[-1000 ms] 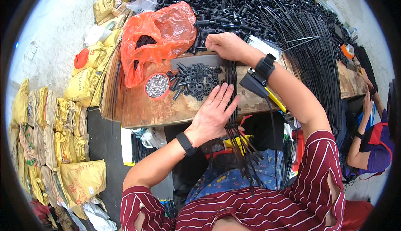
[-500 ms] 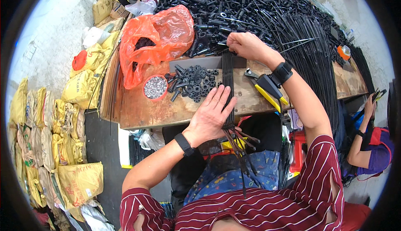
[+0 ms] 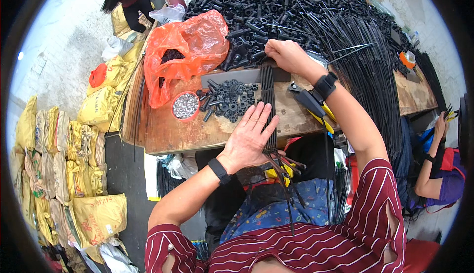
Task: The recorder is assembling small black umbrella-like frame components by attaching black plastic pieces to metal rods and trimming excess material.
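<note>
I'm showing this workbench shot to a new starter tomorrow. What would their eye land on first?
Probably the orange plastic bag at the bench's far left, bright against the huge heap of black parts behind it. Next, the left hand pressed flat on a bundle of black rods at the near edge, with the right hand at the bundle's far end. A small red bowl of silvery bits sits below the bag.

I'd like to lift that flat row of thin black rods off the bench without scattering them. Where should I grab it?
Probably at the near end of the rod bundle, where it overhangs the wooden bench edge beside the left hand. Come from below and above there: the rods lie flat, side by side, so a pinch across them keeps them together.
</note>
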`<state>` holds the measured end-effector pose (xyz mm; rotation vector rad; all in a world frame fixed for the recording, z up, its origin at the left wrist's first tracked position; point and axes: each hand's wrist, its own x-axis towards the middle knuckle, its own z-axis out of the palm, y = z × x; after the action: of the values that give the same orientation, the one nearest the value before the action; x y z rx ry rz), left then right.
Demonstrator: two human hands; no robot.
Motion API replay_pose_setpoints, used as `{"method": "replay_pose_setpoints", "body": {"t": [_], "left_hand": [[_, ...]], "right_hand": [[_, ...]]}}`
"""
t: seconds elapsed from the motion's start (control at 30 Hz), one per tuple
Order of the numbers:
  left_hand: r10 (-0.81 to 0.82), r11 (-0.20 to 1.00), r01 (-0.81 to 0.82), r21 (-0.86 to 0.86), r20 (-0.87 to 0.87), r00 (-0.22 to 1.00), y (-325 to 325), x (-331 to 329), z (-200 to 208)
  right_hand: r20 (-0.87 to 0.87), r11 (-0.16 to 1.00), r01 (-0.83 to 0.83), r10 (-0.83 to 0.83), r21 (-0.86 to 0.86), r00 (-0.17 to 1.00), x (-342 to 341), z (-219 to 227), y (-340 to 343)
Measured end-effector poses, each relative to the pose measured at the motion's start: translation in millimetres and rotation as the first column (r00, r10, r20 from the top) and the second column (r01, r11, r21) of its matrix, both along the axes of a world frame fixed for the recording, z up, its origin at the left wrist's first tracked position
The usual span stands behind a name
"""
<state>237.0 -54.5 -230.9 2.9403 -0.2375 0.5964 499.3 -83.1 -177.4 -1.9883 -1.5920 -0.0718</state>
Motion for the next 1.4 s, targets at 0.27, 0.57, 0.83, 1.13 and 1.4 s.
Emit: {"method": "replay_pose_setpoints", "body": {"t": [0.27,0.57,0.83,1.13,1.4], "left_hand": [[0.024,1.000,-0.024,-0.006,-0.073,0.997,1.9,-3.4,-0.2],[-0.014,1.000,0.013,-0.022,-0.015,1.000,-0.3,-4.4,6.9],[-0.028,0.998,0.030,-0.049,0.037,0.999,-0.7,-4.9,7.3],[-0.056,0.998,0.057,-0.033,0.014,0.998,3.6,-4.5,5.0],[-0.031,0.998,0.034,-0.057,0.054,0.998,2.0,-5.1,2.3]], "right_hand": [[0.402,0.991,0.112,-0.133,0.076,0.906,-22.7,-3.2,-48.7],[0.371,0.984,0.172,-0.141,-0.051,0.918,-18.4,-12.1,-47.6],[0.382,0.985,0.154,-0.115,-0.073,0.917,-14.6,-13.5,-44.8],[0.364,0.984,0.150,-0.106,-0.093,0.925,-16.2,-10.6,-43.0],[0.373,0.984,0.144,-0.095,-0.104,0.923,-18.2,-9.5,-40.0]]}}
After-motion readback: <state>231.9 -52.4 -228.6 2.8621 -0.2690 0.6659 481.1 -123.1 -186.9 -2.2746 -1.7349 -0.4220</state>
